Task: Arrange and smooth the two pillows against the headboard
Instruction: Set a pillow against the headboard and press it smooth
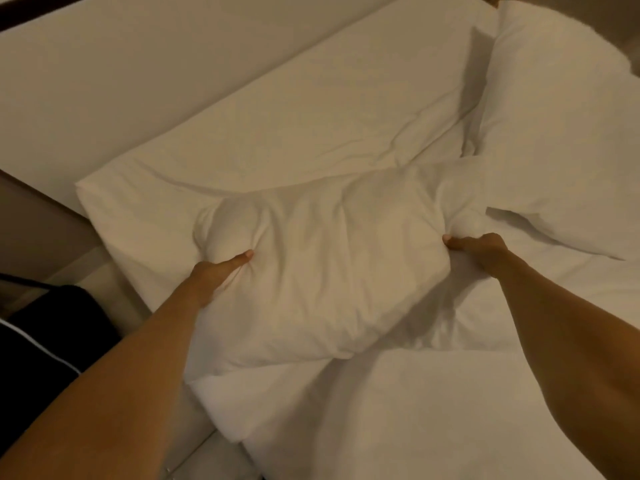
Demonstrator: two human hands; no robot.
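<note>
Pillow [322, 271] clamped at both ends — left hand [216, 275], right hand [481, 252] — long axis across, headboard [138, 64] beyond.

One view only: head cam, we look forward and steeply down over both forearms onto the bed [433, 410]. Close range, wide-angle, frame tilted; headboard [104, 81] runs diagonally across upper left. No second view to overlap.

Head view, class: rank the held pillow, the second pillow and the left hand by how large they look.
1. held pillow
2. second pillow, partly cut off by the frame, so its rank against the first is unsure
3. left hand
</note>
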